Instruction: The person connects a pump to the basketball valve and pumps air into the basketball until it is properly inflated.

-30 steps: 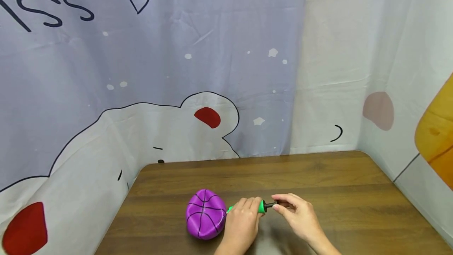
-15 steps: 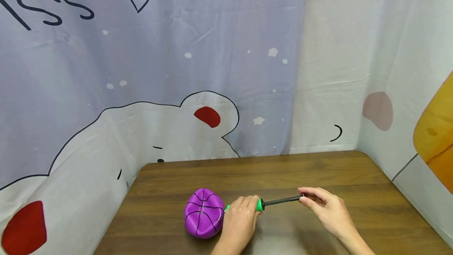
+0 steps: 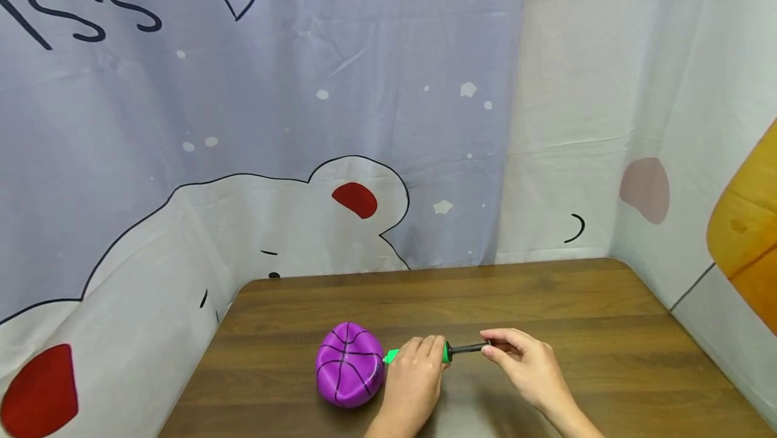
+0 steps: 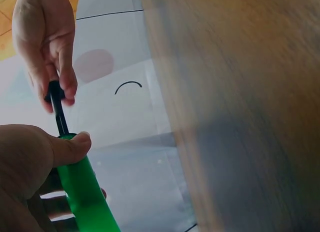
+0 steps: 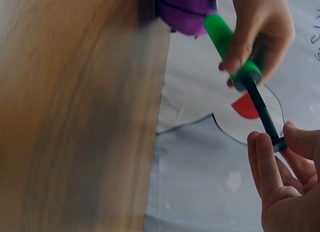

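A purple ball (image 3: 350, 365) with black basketball lines, dented and partly deflated, rests on the wooden table. A green hand pump (image 4: 85, 192) points at its right side, the nozzle end meeting the ball. My left hand (image 3: 414, 378) grips the pump's green barrel, its fingers wrapped round it. The black pump rod (image 5: 262, 108) sticks partway out of the barrel. My right hand (image 3: 529, 369) pinches the handle at the rod's end between thumb and fingers. In the right wrist view the ball's lower part shows beyond the barrel.
The brown wooden table (image 3: 577, 303) spreads around both hands. Behind it and along its sides hangs a printed curtain (image 3: 449, 53) with a bear, a heart and letters.
My right hand first drew the rod out far to the right, then pushed it partway back in toward the barrel. The left hand and the ball have barely moved.
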Demonstrator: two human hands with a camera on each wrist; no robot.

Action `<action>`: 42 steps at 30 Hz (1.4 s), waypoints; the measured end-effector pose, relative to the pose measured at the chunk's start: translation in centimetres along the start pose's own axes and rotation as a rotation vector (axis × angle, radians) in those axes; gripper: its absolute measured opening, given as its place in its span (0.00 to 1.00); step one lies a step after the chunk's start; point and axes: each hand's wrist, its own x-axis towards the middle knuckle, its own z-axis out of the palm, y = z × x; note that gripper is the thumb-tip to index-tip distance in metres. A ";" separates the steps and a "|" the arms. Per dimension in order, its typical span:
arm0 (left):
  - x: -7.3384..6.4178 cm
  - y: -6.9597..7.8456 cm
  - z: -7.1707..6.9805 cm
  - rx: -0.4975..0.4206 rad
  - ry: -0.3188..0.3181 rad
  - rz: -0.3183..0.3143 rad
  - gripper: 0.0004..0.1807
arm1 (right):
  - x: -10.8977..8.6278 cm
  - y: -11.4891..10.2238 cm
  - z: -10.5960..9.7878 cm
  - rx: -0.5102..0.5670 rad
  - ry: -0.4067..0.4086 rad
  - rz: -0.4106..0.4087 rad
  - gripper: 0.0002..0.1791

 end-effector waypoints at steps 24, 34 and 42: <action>-0.2 -0.4 -0.4 -0.046 -0.016 -0.054 0.25 | 0.4 -0.5 1.8 0.084 -0.033 0.016 0.13; -0.2 -0.8 -0.3 -0.061 0.011 -0.059 0.24 | 1.0 0.2 -3.2 -0.033 0.018 -0.015 0.13; -0.1 -0.7 -0.3 -0.087 0.010 -0.049 0.24 | 0.8 0.4 -4.3 -0.073 0.006 -0.018 0.12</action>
